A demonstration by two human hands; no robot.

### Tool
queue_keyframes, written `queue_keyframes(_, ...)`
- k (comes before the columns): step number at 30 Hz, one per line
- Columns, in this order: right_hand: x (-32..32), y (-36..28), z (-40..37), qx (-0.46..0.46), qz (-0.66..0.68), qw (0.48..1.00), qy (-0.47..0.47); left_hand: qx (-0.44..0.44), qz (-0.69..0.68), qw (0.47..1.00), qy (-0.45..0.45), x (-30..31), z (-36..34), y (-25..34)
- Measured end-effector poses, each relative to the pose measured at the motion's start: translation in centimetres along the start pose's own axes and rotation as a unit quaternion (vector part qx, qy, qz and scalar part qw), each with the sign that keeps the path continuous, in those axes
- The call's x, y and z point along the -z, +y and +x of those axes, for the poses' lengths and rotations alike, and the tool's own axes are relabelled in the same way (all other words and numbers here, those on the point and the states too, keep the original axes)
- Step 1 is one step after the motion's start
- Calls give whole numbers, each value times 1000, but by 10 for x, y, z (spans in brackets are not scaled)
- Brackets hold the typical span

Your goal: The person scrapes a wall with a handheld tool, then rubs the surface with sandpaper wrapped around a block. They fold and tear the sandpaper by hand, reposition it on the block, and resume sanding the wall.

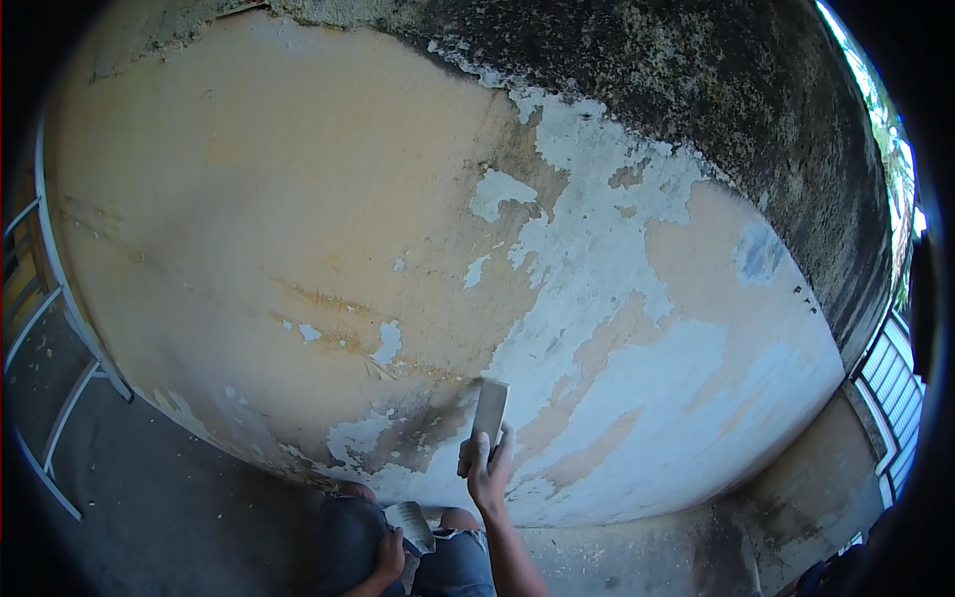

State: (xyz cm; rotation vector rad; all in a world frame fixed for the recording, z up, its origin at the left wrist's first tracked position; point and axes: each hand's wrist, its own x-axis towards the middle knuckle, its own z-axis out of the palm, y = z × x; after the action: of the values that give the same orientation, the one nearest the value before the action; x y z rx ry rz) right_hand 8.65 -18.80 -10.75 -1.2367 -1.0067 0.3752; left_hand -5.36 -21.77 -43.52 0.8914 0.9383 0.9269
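1. I see the right hand point(489, 473) curled round a flat grey rectangular blade point(489, 408) at the peeling cream-and-white wall point(328, 199), which spreads left and right.
2. The left hand point(392, 555) grips a ridged grey plate point(411, 525); its underside is hidden.

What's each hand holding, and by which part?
The right hand holds a scraper by its lower end; the left hand holds a grey plate by its lower edge.

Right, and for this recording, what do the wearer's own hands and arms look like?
Both are bare: no glove on the right hand or the left hand. No sleeve, watch or band shows on the right forearm. Only a short stretch of the left forearm is in view, without a sleeve. Rings or small markings are too small to tell.
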Motion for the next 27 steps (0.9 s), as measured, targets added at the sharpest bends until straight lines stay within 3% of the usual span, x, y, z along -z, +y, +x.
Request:
queue_keyframes(2, -6, 17, 7, 14, -15, 999, 26, -22, 95, 995, -21, 0, -6, 10)
queue_keyframes(4, -15, 1, 23, 113, -85, 988, 52, -16, 55, 998, -8, -5, -8, 18)
queue_keyframes(7, -28, -78, 51, 100, 11, 994, 33, -4, 50, 999, -9, -2, -6, 21)
queue_keyframes(10, -31, -95, 61, 98, 30, 994, 39, 1, 66, 998, -20, -1, -12, 17)
queue_keyframes(14, -35, 3, 6, 51, 10, 997, 56, 15, 13, 1000, -16, -1, 0, 9)
queue_keyframes(17, -36, -9, 1, 37, 19, 997, 66, -34, 33, 999, -3, 5, 19, -42)
queue_keyframes(20, -35, -62, 39, 78, 0, 995, 61, -10, 74, 996, -38, 0, -8, 12)
queue_keyframes(22, -34, -74, 45, 69, 7, 996, 49, -11, 71, 997, -31, 1, -5, 5)
queue_keyframes(27, -43, -17, 2, 1, 78, 995, 59, -3, 16, 1000, 12, -8, -6, 14)
